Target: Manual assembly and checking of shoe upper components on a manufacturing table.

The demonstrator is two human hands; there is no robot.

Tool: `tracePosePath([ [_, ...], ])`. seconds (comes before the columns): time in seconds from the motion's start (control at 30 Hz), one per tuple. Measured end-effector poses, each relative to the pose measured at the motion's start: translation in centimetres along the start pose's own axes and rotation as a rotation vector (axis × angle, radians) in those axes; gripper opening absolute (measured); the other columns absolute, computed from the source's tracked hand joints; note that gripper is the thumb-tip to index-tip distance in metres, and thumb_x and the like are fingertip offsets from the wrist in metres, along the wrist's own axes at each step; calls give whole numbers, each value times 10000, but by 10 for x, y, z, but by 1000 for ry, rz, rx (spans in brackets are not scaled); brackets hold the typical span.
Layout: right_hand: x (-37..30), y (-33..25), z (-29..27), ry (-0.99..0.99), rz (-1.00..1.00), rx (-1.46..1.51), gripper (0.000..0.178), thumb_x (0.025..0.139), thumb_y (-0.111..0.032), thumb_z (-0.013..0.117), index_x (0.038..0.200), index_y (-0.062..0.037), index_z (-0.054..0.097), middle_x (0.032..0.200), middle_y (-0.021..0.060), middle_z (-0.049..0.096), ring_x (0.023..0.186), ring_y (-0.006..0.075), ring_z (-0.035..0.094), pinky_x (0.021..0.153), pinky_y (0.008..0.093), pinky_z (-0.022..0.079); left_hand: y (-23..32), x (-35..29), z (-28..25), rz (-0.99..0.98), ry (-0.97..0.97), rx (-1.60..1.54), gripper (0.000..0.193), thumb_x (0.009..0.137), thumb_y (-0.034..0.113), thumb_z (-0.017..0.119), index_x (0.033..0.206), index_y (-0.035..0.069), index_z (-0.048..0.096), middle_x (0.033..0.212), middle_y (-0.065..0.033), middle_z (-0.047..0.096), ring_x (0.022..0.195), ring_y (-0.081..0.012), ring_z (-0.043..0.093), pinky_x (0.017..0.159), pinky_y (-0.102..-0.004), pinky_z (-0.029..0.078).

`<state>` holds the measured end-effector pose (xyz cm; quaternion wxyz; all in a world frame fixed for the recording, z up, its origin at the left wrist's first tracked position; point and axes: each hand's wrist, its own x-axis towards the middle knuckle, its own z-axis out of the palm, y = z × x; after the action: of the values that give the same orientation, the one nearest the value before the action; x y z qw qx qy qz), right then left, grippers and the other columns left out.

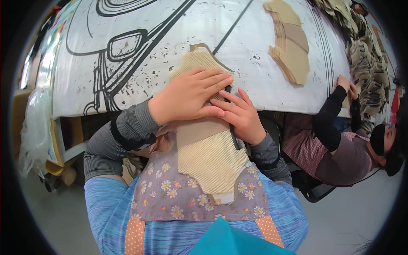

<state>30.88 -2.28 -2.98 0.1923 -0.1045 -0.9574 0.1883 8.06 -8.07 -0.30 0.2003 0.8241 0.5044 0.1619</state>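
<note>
A beige mesh fabric piece (210, 159) with a smooth tan band across its middle lies before me. Its upper part rests on the table, and its lower part hangs over my flowered apron. Beneath it, a dark-edged flat template (235, 140) shows along the right side and at the top. My left hand (191, 95) lies flat across the fabric, fingers stretched to the right. Beside it, my right hand (239, 114) lies over the right edge, fingers extended, its fingertips near those of the left. What lies under both palms is hidden.
The white table (170, 25) carries black line drawings and dark specks. A stack of similar beige pieces (289, 40) lies at the far right. Beyond it are heaped fabric pieces (367, 59). A co-worker (340, 148) sits at right, hands at the table. A plastic bag (36, 131) hangs at left.
</note>
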Motion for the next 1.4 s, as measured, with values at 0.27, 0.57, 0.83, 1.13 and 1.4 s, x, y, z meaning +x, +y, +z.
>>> tracePosePath([
  [0.27, -14, -11, 1, 47, -133, -30, 231, 873, -145, 627, 1091, -183, 690, 1230, -21, 674, 1185, 143, 614, 1126, 418, 330, -8, -46, 5, -108, 55, 159, 835, 928, 620, 443, 1507, 31, 323, 1562, -150, 337, 1455, -278, 305, 1177, -481, 235],
  [0.57, 15, 1, -11, 44, -129, 24, 223, 841, -148, 649, 1057, -157, 706, 1143, 1, 714, 1130, 165, 654, 1058, 419, 396, -12, -91, 3, -159, 424, 198, 522, 856, 46, 520, 1378, 23, 515, 1474, -214, 446, 1416, -346, 373, 1170, -486, 248],
  [0.83, 15, -2, 5, 171, 397, 743, 185, 877, -102, 703, 1041, -17, 688, 1037, 58, 718, 975, 192, 661, 909, 335, 474, 30, -94, 33, -207, 684, -278, 272, 777, 169, 702, 1035, 86, 717, 889, -140, 700, 805, -315, 684, 699, -390, 547],
  [1.13, 26, 8, -10, -28, 345, 686, 325, 903, -57, 680, 1210, 13, 599, 1151, 79, 663, 1039, 171, 611, 896, 322, 498, 37, -90, 41, -350, 860, -616, 332, 900, 346, 685, 894, 16, 714, 670, -152, 630, 586, -314, 595, 600, -349, 491],
  [1.4, 114, -36, -31, 51, -493, -119, 275, 772, -103, 618, 1036, -103, 695, 1107, 30, 689, 1046, 228, 627, 929, 395, 469, 25, -146, 49, -685, 664, -2013, 402, 1045, 305, 458, 1226, -29, 590, 1082, -96, 678, 962, -150, 652, 838, -297, 527],
])
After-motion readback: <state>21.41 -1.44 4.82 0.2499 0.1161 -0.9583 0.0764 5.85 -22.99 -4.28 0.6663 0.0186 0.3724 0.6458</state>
